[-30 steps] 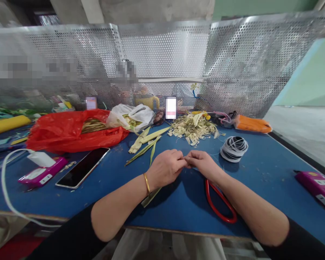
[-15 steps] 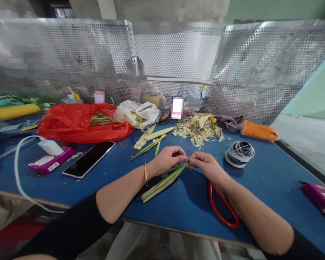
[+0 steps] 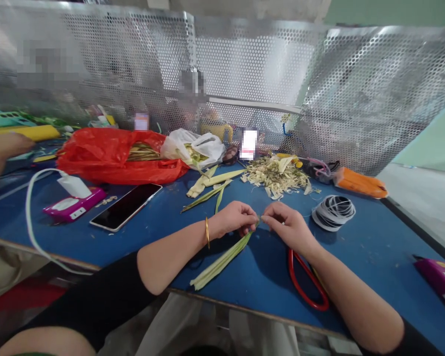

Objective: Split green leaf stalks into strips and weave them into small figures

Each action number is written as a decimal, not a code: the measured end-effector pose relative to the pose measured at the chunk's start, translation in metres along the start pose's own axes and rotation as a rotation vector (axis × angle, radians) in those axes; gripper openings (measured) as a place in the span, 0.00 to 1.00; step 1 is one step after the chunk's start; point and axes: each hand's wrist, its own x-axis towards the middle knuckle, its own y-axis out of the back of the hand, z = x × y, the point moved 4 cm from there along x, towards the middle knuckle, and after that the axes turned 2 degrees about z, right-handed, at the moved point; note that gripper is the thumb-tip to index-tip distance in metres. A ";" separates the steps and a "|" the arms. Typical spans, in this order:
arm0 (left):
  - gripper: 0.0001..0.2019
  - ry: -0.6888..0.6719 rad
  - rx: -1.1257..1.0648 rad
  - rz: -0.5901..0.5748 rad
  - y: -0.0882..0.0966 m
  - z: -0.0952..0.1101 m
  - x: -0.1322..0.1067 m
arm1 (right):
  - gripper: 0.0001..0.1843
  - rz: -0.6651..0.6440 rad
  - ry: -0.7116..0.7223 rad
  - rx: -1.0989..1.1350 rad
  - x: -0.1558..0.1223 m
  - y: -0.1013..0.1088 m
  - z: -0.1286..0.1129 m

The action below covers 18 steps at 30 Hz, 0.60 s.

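Head cam: L hand (image 3: pixel 237 218) has thumb + fingers pinched tight on the upper end of the pale green leaf bundle (image 3: pixel 222 262), which slants down twd the near edge of the blue table (image 3: pixel 356 267). R hand (image 3: pixel 287 225) has thumb + fingers nearly closed, just beside that end; can't tell if it grips anything. Red loop handle (image 3: pixel 292 276) is partly hidden by the R forearm; spool w/ white thread (image 3: pixel 333 212) sits nr R hand. Beyond: loose leaves (image 3: pixel 207 196), pile of shreds (image 3: pixel 278 177). Phone (image 3: pixel 126 206) lies L, nr purple pwr strip (image 3: pixel 76 203). Co-worker's hand (image 3: pixel 13 144) is at far L, by yellow roll (image 3: pixel 46 132).
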 end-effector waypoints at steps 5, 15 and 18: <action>0.07 0.025 0.054 -0.020 -0.004 -0.002 0.000 | 0.11 0.029 -0.013 -0.039 0.002 -0.003 0.000; 0.08 0.030 0.054 -0.137 -0.008 -0.001 -0.002 | 0.09 0.050 -0.126 -0.079 0.005 -0.010 0.013; 0.10 0.041 0.055 -0.045 -0.008 -0.002 -0.003 | 0.10 0.064 -0.077 -0.067 0.006 -0.009 0.010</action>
